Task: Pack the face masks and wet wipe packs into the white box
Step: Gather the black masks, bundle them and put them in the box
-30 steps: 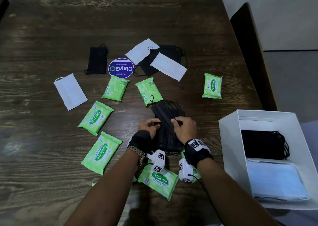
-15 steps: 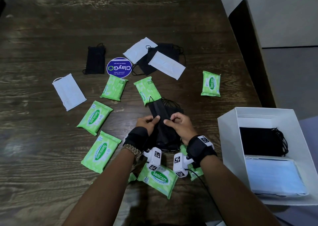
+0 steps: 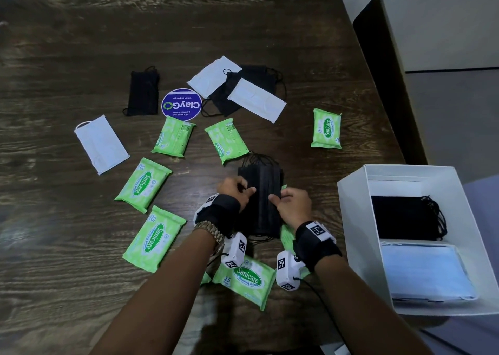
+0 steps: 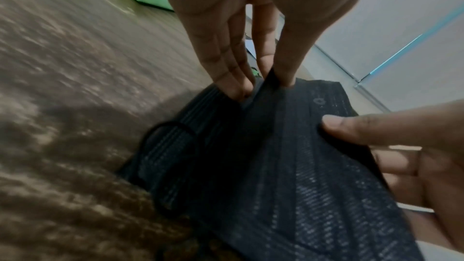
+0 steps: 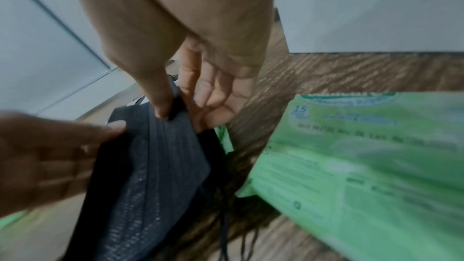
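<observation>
A stack of black face masks [image 3: 263,192] lies lengthwise on the dark wooden table between my hands. My left hand [image 3: 247,188] pinches its left long edge, thumb on top; in the left wrist view the fingers [image 4: 236,78] dig under the black stack [image 4: 276,156]. My right hand [image 3: 276,196] pinches the right edge; its thumb [image 5: 160,106] and fingers clamp the black stack [image 5: 155,156]. The white box [image 3: 351,198] stands open at the right, holding black masks [image 3: 405,217] and blue masks [image 3: 424,271]. Several green wet wipe packs [image 3: 143,184] lie scattered around.
Loose white masks [image 3: 101,144] and black masks [image 3: 144,92] lie farther back, with a round blue sticker [image 3: 181,104]. One green pack [image 3: 243,279] sits under my wrists. A dark chair back [image 3: 383,71] stands beyond the table's right edge.
The black stack, skewed and fanned before, now lies squared and straight between my hands. Both hands have shifted their hold to its long edges.
</observation>
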Demonstrator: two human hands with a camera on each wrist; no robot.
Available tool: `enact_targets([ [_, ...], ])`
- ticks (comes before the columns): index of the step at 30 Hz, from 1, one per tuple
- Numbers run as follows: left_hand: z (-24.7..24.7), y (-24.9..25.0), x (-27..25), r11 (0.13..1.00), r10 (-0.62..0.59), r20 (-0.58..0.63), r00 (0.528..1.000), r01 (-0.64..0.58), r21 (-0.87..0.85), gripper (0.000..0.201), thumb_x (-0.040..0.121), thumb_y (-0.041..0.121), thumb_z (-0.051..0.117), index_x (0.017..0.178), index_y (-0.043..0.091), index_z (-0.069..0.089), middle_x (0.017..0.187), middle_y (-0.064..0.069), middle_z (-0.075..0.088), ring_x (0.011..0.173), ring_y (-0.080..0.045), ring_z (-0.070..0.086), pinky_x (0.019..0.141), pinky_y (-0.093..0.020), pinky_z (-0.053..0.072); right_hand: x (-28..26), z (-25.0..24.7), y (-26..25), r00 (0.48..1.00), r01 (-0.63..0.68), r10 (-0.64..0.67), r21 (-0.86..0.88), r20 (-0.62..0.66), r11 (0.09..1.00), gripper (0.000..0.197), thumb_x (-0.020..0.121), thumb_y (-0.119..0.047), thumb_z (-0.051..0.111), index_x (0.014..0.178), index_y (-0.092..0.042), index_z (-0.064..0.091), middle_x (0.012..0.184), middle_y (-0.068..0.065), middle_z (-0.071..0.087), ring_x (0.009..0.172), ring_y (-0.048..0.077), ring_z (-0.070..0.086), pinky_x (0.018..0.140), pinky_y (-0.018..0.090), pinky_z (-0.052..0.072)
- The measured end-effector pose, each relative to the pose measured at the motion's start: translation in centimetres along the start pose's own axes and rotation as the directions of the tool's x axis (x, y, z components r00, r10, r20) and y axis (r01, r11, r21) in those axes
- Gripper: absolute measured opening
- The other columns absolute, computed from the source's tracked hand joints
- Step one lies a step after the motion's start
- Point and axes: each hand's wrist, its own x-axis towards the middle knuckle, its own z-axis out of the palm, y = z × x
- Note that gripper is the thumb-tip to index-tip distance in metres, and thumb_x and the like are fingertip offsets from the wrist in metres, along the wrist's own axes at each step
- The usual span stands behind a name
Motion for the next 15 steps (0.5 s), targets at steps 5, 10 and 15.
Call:
enact_targets([
  [5, 0.9, 0.7, 0.3, 0.996, -0.088, -0.025, 0.996, 0.088, -0.005, 0.022, 0.077, 0.022, 0.078, 0.084, 0.017, 0.057, 0.08, -0.001, 0.061, 0.077, -0.018, 0.058, 0.071, -0.023, 0.047, 0.3, 0.5, -0.6, 0.999, -0.026, 0.015, -0.231, -0.051, 0.973, 0.031, 0.076, -0.032, 0.084, 0.079, -0.015, 0.058, 0.082, 0.005, 0.066, 0.082, 0.024, 0.063, 0.07, 0.032, 0.051],
  [10, 0.7, 0.7, 0.5, 0.987, -0.157, -0.044, 0.987, 0.158, 0.03, 0.032, 0.073, 0.027, 0.08, 0.091, 0.016, 0.056, 0.086, -0.003, 0.064, 0.083, -0.021, 0.062, 0.077, -0.027, 0.051, 0.6, 0.2, -0.7, 0.991, -0.119, 0.11, -0.115, -0.081, 0.986, 0.044, 0.074, -0.032, 0.086, 0.104, -0.011, 0.063, 0.086, 0.001, 0.067, 0.094, 0.021, 0.064, 0.077, 0.025, 0.046],
  [15, 0.7, 0.7, 0.1, 0.987, -0.153, -0.01, 0.988, 0.154, 0.043, 0.027, 0.074, 0.024, 0.08, 0.09, 0.017, 0.059, 0.077, 0.0, 0.061, 0.078, -0.019, 0.06, 0.073, -0.025, 0.049, 1.1, 0.1, -0.8, 0.988, -0.148, 0.146, -0.049, -0.042, 0.988, 0.04, 0.068, -0.029, 0.091, 0.096, -0.012, 0.067, 0.083, 0.001, 0.071, 0.089, 0.019, 0.067, 0.083, 0.032, 0.055],
])
